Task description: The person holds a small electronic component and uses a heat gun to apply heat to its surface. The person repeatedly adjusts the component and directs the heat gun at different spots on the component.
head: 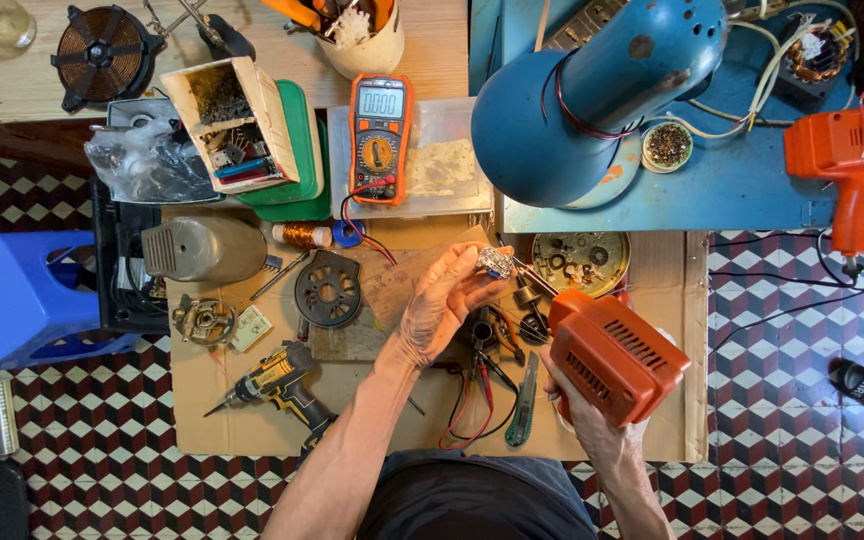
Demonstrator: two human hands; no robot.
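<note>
A small circuit board (497, 262) is pinched in the left hand (442, 300); an orange soldering gun (614, 355) is gripped by the right hand (584, 415). Fingertips could be burned by the nearby tip.

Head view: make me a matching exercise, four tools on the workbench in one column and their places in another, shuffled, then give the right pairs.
Things:
1. Orange soldering gun
2. Small circuit board
3. Cordless drill
4. Orange multimeter

Places:
A. Lying on the cardboard, left of the left forearm
B. Held in the right hand
C. On the clear plastic box at the back
D. Pinched in the left hand's fingertips

Pairs: 1-B, 2-D, 3-A, 4-C
</note>
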